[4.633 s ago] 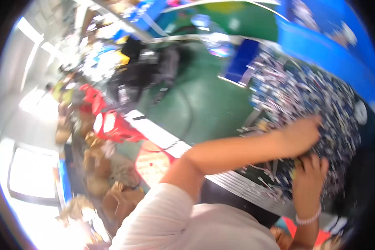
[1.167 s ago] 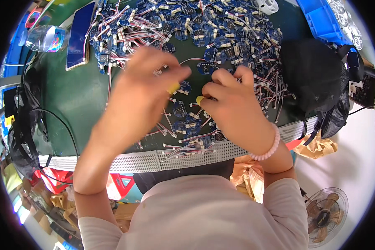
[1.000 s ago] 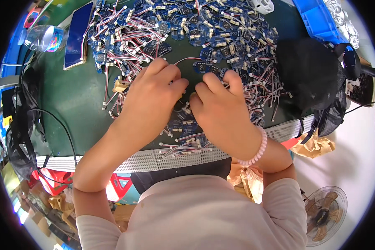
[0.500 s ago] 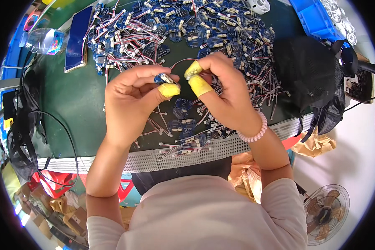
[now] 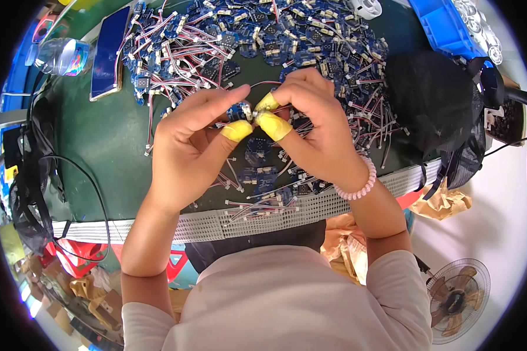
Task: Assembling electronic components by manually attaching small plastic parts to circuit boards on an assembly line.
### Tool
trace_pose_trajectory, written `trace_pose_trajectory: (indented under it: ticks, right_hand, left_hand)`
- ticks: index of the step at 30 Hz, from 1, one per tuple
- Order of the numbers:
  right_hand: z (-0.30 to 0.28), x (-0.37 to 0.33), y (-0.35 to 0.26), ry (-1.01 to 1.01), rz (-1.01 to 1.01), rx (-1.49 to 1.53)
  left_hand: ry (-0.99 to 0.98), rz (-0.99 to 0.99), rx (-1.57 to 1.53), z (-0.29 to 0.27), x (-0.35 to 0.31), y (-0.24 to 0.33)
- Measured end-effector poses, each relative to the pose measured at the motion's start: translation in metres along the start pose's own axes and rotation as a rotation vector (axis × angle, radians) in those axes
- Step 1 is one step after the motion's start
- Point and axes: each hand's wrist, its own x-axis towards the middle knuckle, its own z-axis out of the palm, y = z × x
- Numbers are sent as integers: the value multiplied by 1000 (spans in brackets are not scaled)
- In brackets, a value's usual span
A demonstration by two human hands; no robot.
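Note:
My left hand [image 5: 187,140] holds a small blue circuit board [image 5: 238,110] between the thumb and the other fingers, its index finger raised and stretched above. Yellow tape wraps the left thumb tip. My right hand [image 5: 315,126] pinches the connector end of a thin cable [image 5: 267,82] between its yellow-taped thumb and index finger. Both pinches meet at the board's edge, where the plug touches or nearly touches the white socket. Whether it is seated cannot be seen. Below the hands lie a few loose boards [image 5: 257,151] and several cables with white plugs [image 5: 263,209].
A broad heap of blue boards [image 5: 298,38] and cables [image 5: 178,50] covers the table's far side. At left are a phone [image 5: 108,55], a plastic bottle [image 5: 61,57] and a black cord [image 5: 93,181]. A black mesh bag [image 5: 430,105] and blue bin [image 5: 442,26] stand at right.
My right hand has moved left with the plug, up to the board in my left hand. My left index finger has lifted off the board and straightened.

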Motion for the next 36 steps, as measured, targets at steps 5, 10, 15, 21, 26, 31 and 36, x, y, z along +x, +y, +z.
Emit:
trace_pose_trajectory:
  ticks: [5,10,15,21,26,31,36]
  right_hand:
    - [0,0,0,-30,-39,-41]
    - [-1,0,0,-27,-52,-52]
    - [0,-1,0,-15,-51,-44]
    - [-8,-3,9,-108,-45,-19]
    - [-11,0,9,-156,-18,55]
    - [-5,16,0,185,-124,-176]
    - [-48,5,-1,-81,-70,-426]
  left_hand:
    - [-39,51,116,-4,-1,1]
    - [20,12,4,0,-2,0]
    - [18,-15,-23,-1,-2,1]
    - [-61,-81,-119,-4,-1,3]
    - [-25,-16,-94,0,-1,5]
    - [185,141,150,-12,20,33]
    - [384,522,1332,-51,58,55]
